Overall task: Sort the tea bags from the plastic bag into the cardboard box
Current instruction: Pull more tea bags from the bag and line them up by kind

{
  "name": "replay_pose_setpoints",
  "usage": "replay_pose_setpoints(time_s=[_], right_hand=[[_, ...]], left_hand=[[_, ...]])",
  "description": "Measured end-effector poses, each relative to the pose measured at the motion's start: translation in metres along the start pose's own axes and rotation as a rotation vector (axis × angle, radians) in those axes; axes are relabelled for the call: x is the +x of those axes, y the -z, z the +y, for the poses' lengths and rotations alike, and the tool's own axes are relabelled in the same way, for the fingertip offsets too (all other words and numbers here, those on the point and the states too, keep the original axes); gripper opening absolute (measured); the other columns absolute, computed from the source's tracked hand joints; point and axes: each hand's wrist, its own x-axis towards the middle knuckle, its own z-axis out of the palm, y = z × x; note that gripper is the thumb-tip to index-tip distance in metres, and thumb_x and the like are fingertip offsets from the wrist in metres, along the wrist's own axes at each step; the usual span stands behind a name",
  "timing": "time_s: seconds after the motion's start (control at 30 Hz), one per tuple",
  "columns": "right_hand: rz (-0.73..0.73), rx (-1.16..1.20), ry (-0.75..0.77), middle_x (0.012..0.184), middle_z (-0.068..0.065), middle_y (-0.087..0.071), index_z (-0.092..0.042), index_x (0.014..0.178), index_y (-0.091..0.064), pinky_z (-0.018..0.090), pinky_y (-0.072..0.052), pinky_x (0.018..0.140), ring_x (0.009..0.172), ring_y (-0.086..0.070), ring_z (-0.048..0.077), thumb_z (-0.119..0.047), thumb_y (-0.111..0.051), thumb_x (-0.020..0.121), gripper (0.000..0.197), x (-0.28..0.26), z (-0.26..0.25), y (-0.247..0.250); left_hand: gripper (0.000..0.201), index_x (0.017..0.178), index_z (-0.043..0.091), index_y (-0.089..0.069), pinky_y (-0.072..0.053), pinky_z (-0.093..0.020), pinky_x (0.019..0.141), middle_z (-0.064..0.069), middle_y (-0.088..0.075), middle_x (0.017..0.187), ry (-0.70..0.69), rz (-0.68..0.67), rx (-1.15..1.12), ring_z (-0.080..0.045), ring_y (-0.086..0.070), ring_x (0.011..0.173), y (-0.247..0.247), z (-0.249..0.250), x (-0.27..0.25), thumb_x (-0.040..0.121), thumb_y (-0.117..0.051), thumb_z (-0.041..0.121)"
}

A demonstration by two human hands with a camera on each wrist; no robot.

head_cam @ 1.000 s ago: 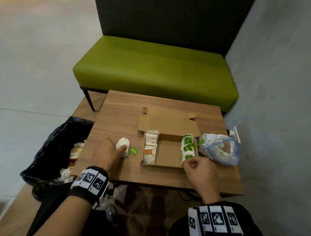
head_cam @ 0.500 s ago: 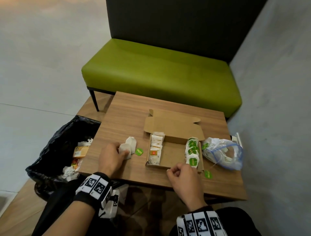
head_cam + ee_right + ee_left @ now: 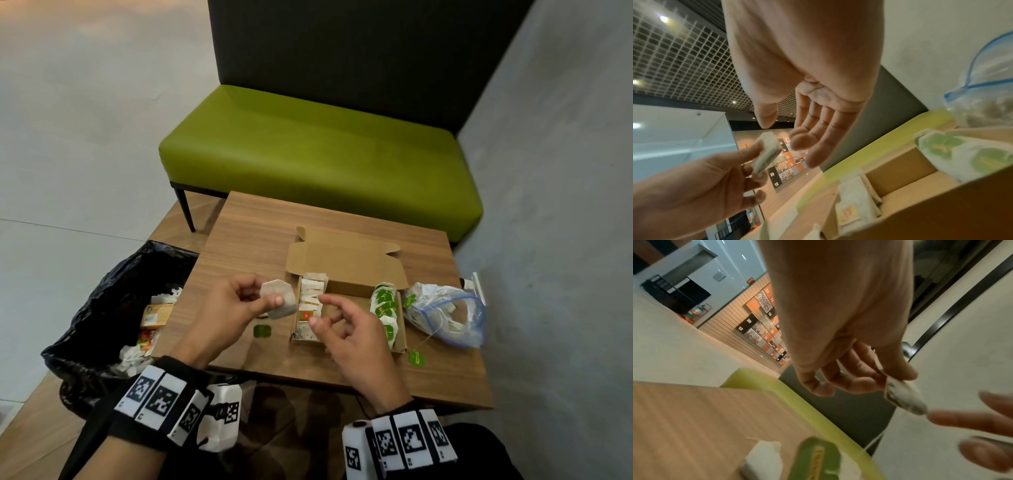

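White bag: my left hand [image 3: 236, 305] pinches one tea bag [image 3: 278, 298] between thumb and fingers, raised above the table [image 3: 239, 246], left of the box [image 3: 346, 301].
Right hand [image 3: 346, 329]: fingers loosely apart, holding nothing, near that bag.
Box: two rows of tea bags, one at each side; count unclear.
Plastic bag [image 3: 445, 311]: one, right of box.
Loose green tags: two on table.

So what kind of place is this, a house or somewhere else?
Probably a public lounge or lobby, not a house. There's a lime-green padded bench by a low wooden table, an open-grid ceiling, and a slatted wall of numbered photo panels.
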Motion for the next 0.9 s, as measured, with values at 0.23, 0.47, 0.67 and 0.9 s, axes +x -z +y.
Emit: replay_pose_setpoints(time_s=[0.23, 0.47, 0.67, 0.9], right_hand=[[-0.168, 0.173, 0.042, 0.080, -0.002, -0.056, -0.039, 0.106, -0.070, 0.034, -0.046, 0.058, 0.065, -0.046, 0.009, -0.046, -0.080, 0.071, 0.037, 0.001, -0.010, -0.001], [-0.224, 0.086, 0.010, 0.066, -0.001, -0.062, -0.020, 0.093, -0.078, 0.026, -0.042, 0.060, 0.060, -0.050, 0.006, -0.025, -0.073, 0.088, 0.009, -0.010, 0.006, -0.005], [-0.114, 0.173, -0.071, 0.068, -0.009, -0.062, -0.034, 0.104, -0.072, 0.026, -0.046, 0.060, 0.064, -0.054, 0.007, -0.043, -0.078, 0.076, 0.030, -0.026, 0.025, 0.001], [-0.050, 0.125, 0.001, 0.071, -0.012, -0.064, -0.043, 0.103, -0.068, 0.028, -0.050, 0.060, 0.063, -0.056, 0.007, -0.034, -0.075, 0.085, 0.022, -0.025, 0.028, -0.006]], left_hand=[[0.017, 0.087, 0.000, -0.072, -0.053, -0.021, 0.064, -0.012, -0.074, 0.080, -0.039, -0.156, -0.267, -0.016, -0.067, 0.072, -0.025, 0.028, -0.005, 0.076, -0.072, 0.014], [0.017, 0.084, 0.011, -0.075, -0.054, -0.022, 0.068, -0.009, -0.075, 0.084, -0.105, -0.063, -0.257, -0.016, -0.068, 0.077, -0.037, 0.043, -0.005, 0.075, -0.074, 0.025], [0.028, 0.087, 0.002, -0.074, -0.053, -0.040, 0.074, -0.022, -0.072, 0.089, -0.034, -0.018, -0.284, -0.025, -0.068, 0.078, -0.051, 0.037, -0.011, 0.074, -0.077, 0.026], [0.030, 0.084, 0.000, -0.073, -0.054, -0.028, 0.065, -0.015, -0.072, 0.080, -0.024, -0.038, -0.332, -0.021, -0.065, 0.072, -0.064, 0.045, -0.024, 0.071, -0.077, 0.026]])
